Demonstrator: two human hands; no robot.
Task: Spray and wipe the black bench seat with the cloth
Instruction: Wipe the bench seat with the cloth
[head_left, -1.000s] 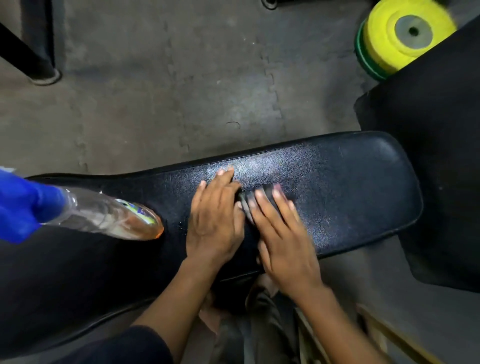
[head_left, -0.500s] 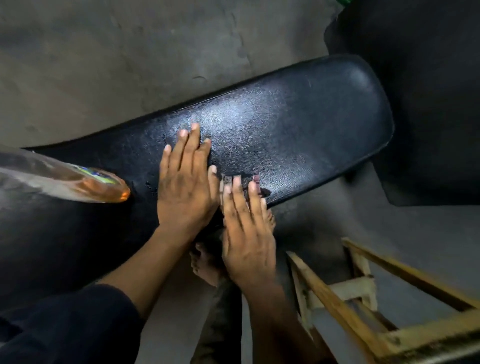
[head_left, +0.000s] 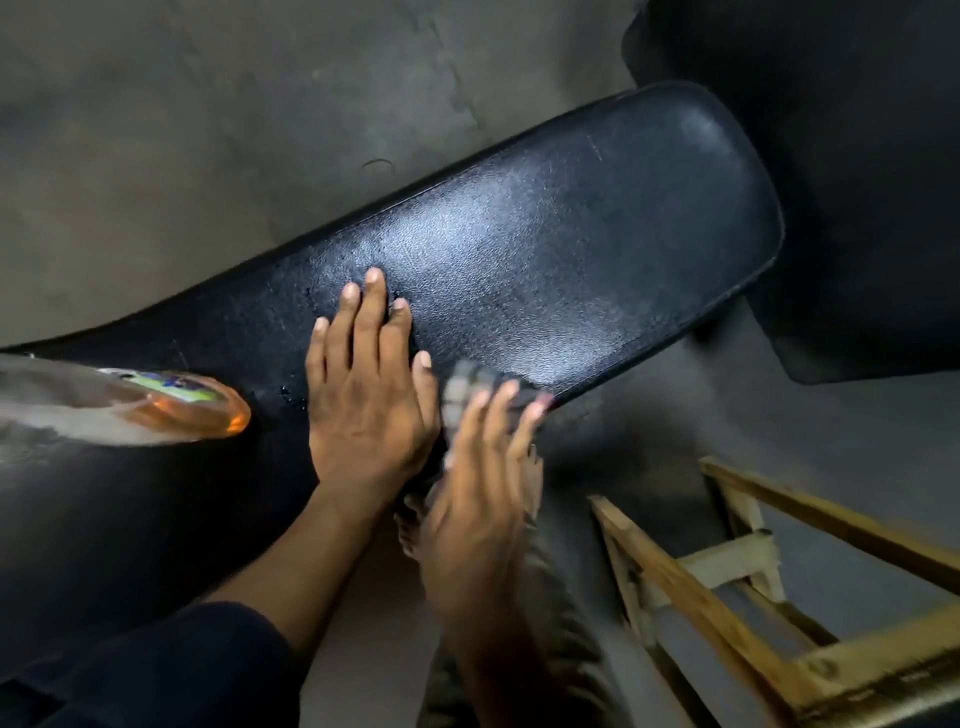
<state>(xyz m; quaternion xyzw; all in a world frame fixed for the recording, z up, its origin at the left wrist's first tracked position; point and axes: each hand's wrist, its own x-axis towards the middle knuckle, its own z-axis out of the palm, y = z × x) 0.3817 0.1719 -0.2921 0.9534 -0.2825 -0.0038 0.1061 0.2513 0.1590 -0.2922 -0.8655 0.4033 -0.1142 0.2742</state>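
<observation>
Right hand (head_left: 478, 499) flat over the small grey checked cloth (head_left: 470, 384), fingers straight and slightly spread, pressing it down at the near edge of the long black padded vinyl bench (head_left: 571, 249). Blurred, that hand, so apparently mid-stroke. Left hand (head_left: 363, 395) just beside it, palm down, fingers straight and close together, resting on the vinyl and holding nothing. No pinch anywhere: both grips flat.

Progress, as a judgement: spraying probably done, with small droplets dotted on the vinyl just left of the left hand and a dull sheen across the middle of the seat. Wiping under way, working only the near edge. Far rounded end not yet reached by the cloth, nor the dark stretch toward the bottle. Roughly midway, then, with most of the wiping left.

Further out: clear plastic spray bottle of orange liquid (head_left: 171, 410), lying on its side on the bench to the left, near the left hand but apart from it, squarely in the way of any stroke going left. Pale wooden frame (head_left: 727, 597) on the floor to the right, close by the right forearm. Another black padded panel (head_left: 857, 156) beyond the far end. Grey concrete floor (head_left: 208, 130) all round. Bare foot, dimly seen below the bench edge between the wrists.
</observation>
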